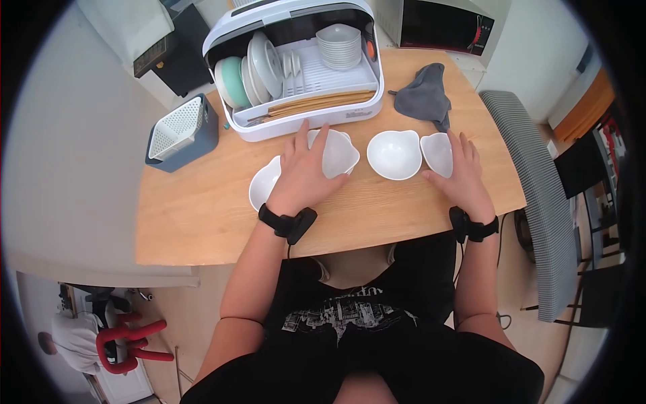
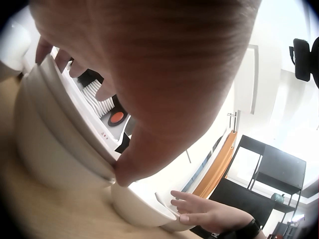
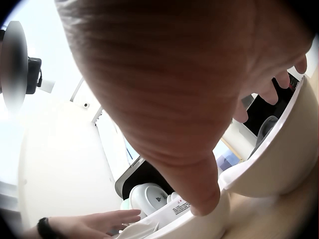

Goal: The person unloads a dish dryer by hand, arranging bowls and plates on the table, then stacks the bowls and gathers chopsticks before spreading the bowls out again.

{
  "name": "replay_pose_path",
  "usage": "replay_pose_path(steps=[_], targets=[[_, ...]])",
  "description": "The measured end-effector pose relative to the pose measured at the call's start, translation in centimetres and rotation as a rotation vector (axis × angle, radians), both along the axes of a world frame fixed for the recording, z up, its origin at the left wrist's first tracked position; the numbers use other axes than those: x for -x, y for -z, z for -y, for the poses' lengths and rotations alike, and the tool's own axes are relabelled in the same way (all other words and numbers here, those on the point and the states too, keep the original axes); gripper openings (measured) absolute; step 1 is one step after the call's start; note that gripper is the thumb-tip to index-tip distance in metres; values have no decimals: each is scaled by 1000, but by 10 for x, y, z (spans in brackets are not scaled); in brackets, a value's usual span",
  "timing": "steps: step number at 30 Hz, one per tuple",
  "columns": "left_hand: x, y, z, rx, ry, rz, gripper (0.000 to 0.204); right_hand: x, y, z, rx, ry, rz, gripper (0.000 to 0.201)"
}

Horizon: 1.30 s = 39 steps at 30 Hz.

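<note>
My left hand (image 1: 304, 174) (image 2: 154, 74) spans a stack of white bowls (image 1: 342, 155) (image 2: 60, 134), thumb at the near rim and fingers at the far rim; several nested rims show in the left wrist view. Partly under that wrist lies another white bowl (image 1: 262, 185). At the right, my right hand (image 1: 466, 176) (image 3: 169, 84) grips a white bowl (image 1: 437, 153) (image 3: 281, 157) across its rim, thumb on the near side, fingertips over the far side. Another white bowl (image 1: 394, 156) stands between the hands, close beside the right one. All the bowls are upright on the table.
A white dish rack (image 1: 330, 114) with plates, small stacked dishes and chopsticks stands behind the bowls. Grey cloth (image 1: 422, 95) lies at the back right of the wooden table (image 1: 195, 229). A blue-grey basket (image 1: 188, 151) is at the left edge, and a microwave (image 1: 441, 27) sits beyond.
</note>
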<state>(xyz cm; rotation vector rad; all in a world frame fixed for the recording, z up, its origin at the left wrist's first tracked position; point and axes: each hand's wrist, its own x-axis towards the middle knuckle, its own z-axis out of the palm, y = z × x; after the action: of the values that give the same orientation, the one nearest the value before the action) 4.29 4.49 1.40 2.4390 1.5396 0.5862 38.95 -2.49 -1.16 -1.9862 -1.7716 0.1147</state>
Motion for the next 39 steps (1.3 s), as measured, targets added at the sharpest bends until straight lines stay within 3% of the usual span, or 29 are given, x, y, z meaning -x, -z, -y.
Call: replay_pose_path(steps=[3,8,17,21,23,24,26,27,29,33,39], targets=[[-2,0,-7,46,15,-26,103,17,-10,3,-99,-8,30,98],[-13,-10,-13,79,-18,-10,103,52,-19,1,-290,-201,-75,78],[-2,-14,-18,-9,-34,116,102,107,-21,-16,-253,-354,-57,69],[49,-39,-15,-204,-15,280,100,134,-24,-34,-217,-468,-58,75],[89,-46,-4,-257,-119,205,98,149,-21,-44,-213,-508,-66,79],[110,-45,2,-262,-116,201,98,157,-21,-49,-185,-543,-55,86],[148,-28,13,-122,-279,297,97,172,-18,-59,-164,-580,-50,92],[162,-18,21,-128,-279,289,97,180,-17,-64,-105,-584,-52,98],[186,1,37,-40,-450,213,97,191,-18,-74,8,-583,-51,111],[196,23,59,-5,-504,165,95,201,-14,-84,55,-537,-67,112],[195,30,56,-68,-408,224,96,199,-7,-96,-7,-440,-23,123]])
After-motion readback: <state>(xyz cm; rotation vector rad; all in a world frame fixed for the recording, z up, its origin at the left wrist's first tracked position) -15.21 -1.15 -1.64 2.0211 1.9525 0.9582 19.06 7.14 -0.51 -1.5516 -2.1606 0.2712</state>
